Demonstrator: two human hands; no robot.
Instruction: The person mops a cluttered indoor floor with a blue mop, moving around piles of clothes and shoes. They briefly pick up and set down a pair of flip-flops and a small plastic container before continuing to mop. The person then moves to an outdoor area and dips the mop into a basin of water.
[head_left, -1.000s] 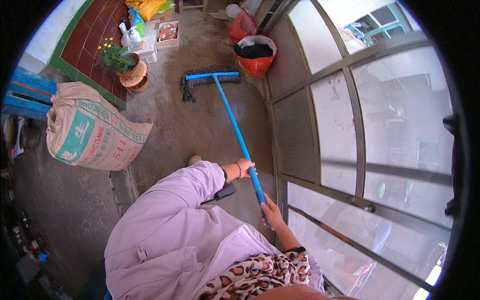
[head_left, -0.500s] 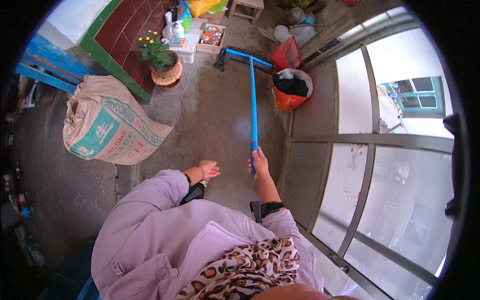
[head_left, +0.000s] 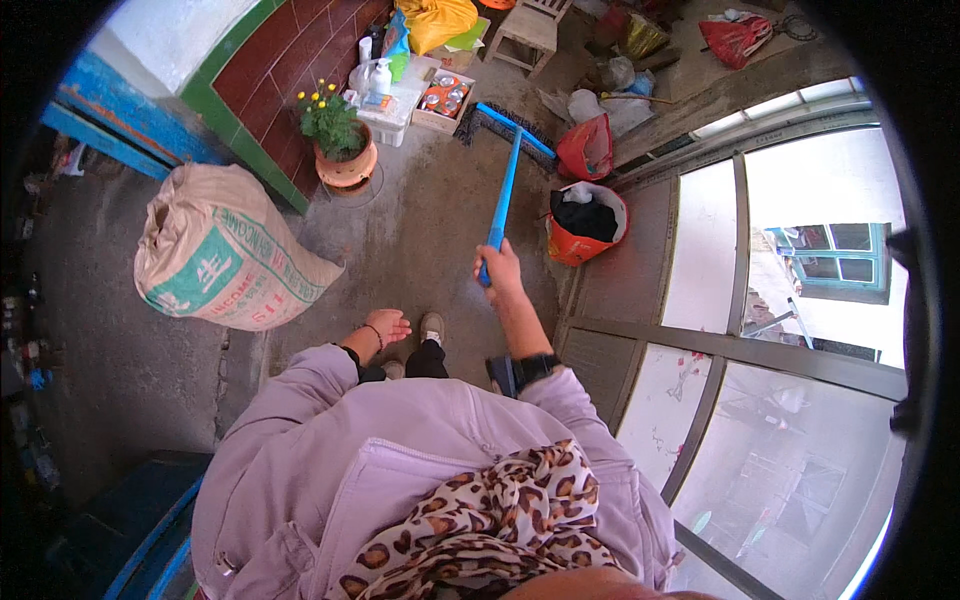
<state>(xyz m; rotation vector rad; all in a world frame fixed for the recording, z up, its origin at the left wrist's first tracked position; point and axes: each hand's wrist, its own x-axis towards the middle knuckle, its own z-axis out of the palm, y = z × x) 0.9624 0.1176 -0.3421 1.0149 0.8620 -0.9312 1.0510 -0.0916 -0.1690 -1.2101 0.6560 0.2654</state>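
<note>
My right hand (head_left: 500,268) is wrapped round the end of the long blue handle of a mop (head_left: 509,186). The mop slants away from me, its wide head with dark grey strands on the floor. My left hand (head_left: 390,325) hangs in front of my body with loosely extended fingers and holds nothing. Beyond the mop's head on the right is a red bag (head_left: 585,148). Nearer to me stands a red-and-white bag (head_left: 583,240) with black stuff inside.
A big tan sack (head_left: 230,255) stands left. Along the tiled wall are a potted yellow-flowered plant (head_left: 347,175), a white box (head_left: 388,128) with bottles, a carton of cans (head_left: 443,105) and a wooden chair (head_left: 524,36). A glazed metal-framed door (head_left: 660,300) runs along the right.
My right hand has shifted forward and slightly left, still gripping the mop handle, which now looks shorter and leans differently. My shoes have come into view below my left hand.
</note>
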